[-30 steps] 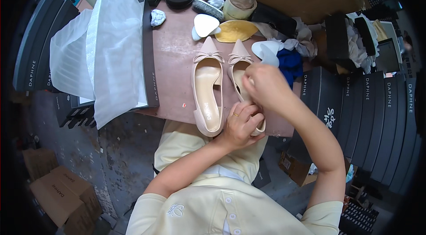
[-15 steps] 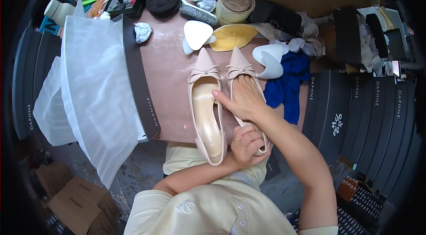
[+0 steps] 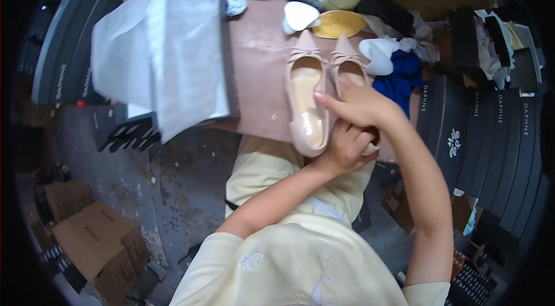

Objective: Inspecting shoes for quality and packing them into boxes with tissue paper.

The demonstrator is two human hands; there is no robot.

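Two blush-pink pointed flats with bows on the toes lie side by side at the table's near edge, toes away from me. The left flat (image 3: 309, 80) shows its pale insole. My right hand (image 3: 365, 102) reaches into the opening of the right flat (image 3: 347, 52), fingers down on its insole and partly hidden. Its thumb stretches across to the left flat's inner edge. Below it, my left hand (image 3: 348, 147) is wrapped round the heel end of the right flat, covering most of that part.
White shoe-shaped inserts (image 3: 301, 16) (image 3: 378, 56), a yellow cloth (image 3: 340, 24) and a blue cloth (image 3: 399, 80) lie beyond and beside the flats. An open dark box with white tissue (image 3: 185, 46) stands left. Dark shoeboxes (image 3: 442, 115) line the right; cartons (image 3: 101, 236) sit on the floor.
My right hand has slid back from the right flat's toe, baring more insole. My left hand stays at the heel. The whole view has shifted, with the table now higher and further right.
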